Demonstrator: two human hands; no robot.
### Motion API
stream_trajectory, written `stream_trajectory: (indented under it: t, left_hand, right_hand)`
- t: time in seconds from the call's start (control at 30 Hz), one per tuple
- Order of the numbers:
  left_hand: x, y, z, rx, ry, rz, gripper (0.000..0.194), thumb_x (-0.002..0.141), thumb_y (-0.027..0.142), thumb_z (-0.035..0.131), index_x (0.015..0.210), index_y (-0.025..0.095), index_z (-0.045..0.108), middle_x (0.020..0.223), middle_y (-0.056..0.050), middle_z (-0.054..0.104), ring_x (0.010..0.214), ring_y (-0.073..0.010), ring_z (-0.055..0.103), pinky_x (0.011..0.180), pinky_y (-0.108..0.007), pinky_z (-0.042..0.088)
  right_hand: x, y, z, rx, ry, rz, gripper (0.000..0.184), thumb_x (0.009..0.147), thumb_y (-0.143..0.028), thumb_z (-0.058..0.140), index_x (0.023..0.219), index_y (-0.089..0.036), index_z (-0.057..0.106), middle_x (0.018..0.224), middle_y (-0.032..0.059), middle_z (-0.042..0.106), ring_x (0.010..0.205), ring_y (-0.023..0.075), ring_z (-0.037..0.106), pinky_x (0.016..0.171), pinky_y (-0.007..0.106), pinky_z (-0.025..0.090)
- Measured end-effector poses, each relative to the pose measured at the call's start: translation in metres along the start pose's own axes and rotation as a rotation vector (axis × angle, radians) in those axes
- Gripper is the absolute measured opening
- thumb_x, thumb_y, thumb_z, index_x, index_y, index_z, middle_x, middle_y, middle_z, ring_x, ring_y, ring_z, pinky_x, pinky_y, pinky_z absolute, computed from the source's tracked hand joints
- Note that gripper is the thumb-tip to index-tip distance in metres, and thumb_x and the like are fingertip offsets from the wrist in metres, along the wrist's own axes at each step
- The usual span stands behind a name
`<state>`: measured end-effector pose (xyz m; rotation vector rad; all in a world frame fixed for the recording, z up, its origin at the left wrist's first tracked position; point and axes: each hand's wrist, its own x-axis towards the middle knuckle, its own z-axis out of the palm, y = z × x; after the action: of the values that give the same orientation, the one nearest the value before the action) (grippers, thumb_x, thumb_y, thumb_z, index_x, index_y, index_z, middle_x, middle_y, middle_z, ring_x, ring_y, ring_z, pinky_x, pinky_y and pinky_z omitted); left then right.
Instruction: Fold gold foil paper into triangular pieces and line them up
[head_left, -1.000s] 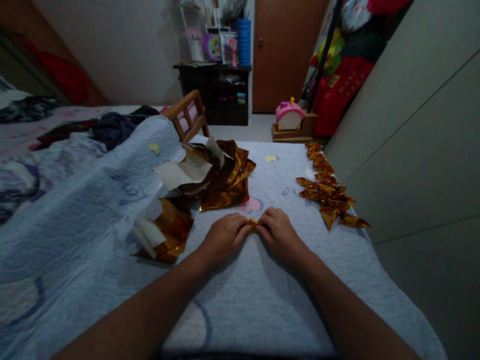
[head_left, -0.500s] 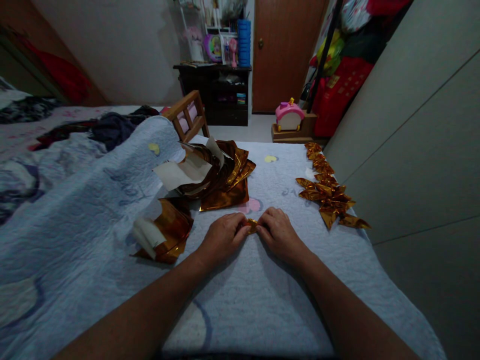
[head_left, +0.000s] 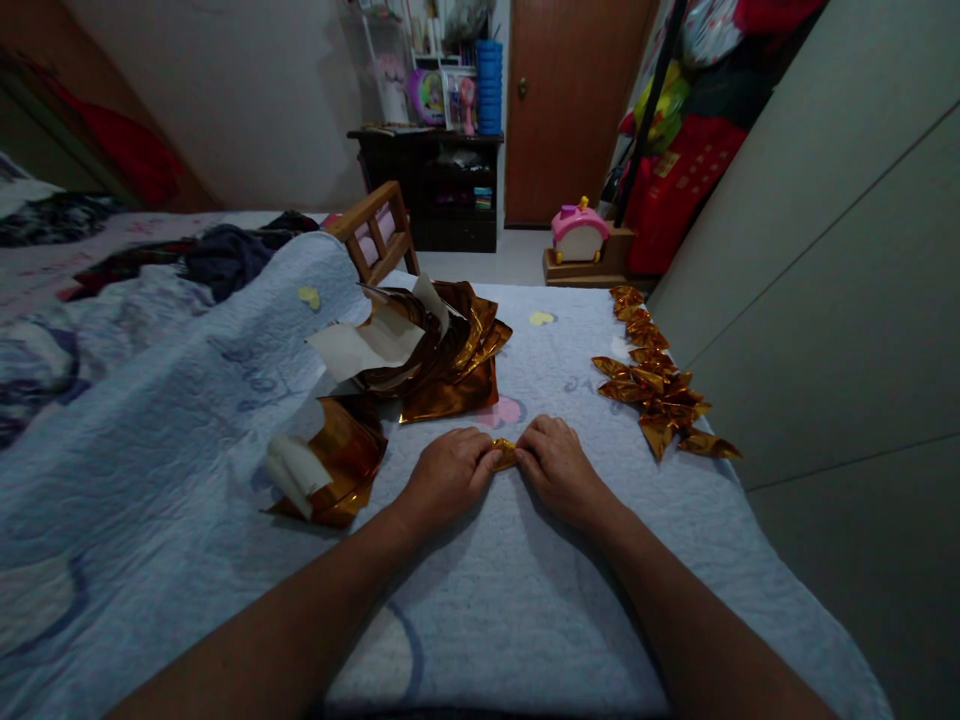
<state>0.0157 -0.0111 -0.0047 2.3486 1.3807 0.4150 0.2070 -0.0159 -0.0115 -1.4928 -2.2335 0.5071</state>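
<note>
A small folded piece of gold foil paper [head_left: 504, 455] is pinched between my two hands, low over the quilt. My left hand [head_left: 454, 468] is closed on its left end, and my right hand [head_left: 556, 462] is closed on its right end; the fingers hide both ends. Beyond my left hand lies a large fanned stack of gold foil paper [head_left: 457, 385] with white backing showing. A smaller curled stack of the same paper [head_left: 349, 460] rests to the left of that hand. Off to the right, several folded gold foil pieces [head_left: 664, 395] lie in a heap and a row.
A pale blue quilt [head_left: 480, 620] covers the bed surface, bunched up at the left. A wooden rail [head_left: 375, 230] stands at the far left corner. Along the right edge runs a pale panel [head_left: 840, 330]. A pink toy [head_left: 580, 235] sits beyond the far edge.
Both hands stay almost in place. The folded gold paper between them has tilted or turned very slightly; the stacks and the folded pieces have not moved.
</note>
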Motion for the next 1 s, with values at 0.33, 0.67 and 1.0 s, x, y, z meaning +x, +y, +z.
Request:
stream_trajectory:
  t: [0.33,0.67,1.0]
  left_hand:
    - [0.0017,0.0072,-0.0033,0.137,-0.011,-0.097,0.027,0.1,0.03,0.053,0.082,0.017,0.068,0.087,-0.007,0.07,0.087,-0.0228,0.063,0.08,-0.034,0.042]
    - [0.0004,0.0077,-0.0051,0.187,-0.011,-0.128,0.025,0.099,0.031,0.055,0.08,0.017,0.065,0.086,-0.007,0.068,0.085,-0.0228,0.062,0.076,-0.034,0.04]
    - [0.0016,0.0082,-0.0056,0.162,-0.007,-0.125,0.023,0.097,0.03,0.056,0.079,0.017,0.064,0.085,-0.006,0.067,0.085,-0.0228,0.062,0.078,-0.034,0.041]
  right_hand:
    - [0.0002,-0.0058,-0.0024,-0.067,-0.006,0.052,0.012,0.095,-0.018,0.059,0.086,-0.017,0.067,0.098,0.0078,0.061,0.095,0.0227,0.052,0.085,0.036,0.037]
    - [0.0005,-0.0048,0.0005,-0.072,0.034,0.064,0.012,0.092,-0.019,0.062,0.081,-0.017,0.065,0.094,0.0068,0.061,0.093,0.0224,0.052,0.082,0.035,0.036]
    - [0.0016,-0.0052,0.0018,-0.059,0.059,0.079,0.011,0.089,-0.018,0.064,0.077,-0.018,0.064,0.091,0.0053,0.061,0.09,0.0216,0.051,0.08,0.034,0.034]
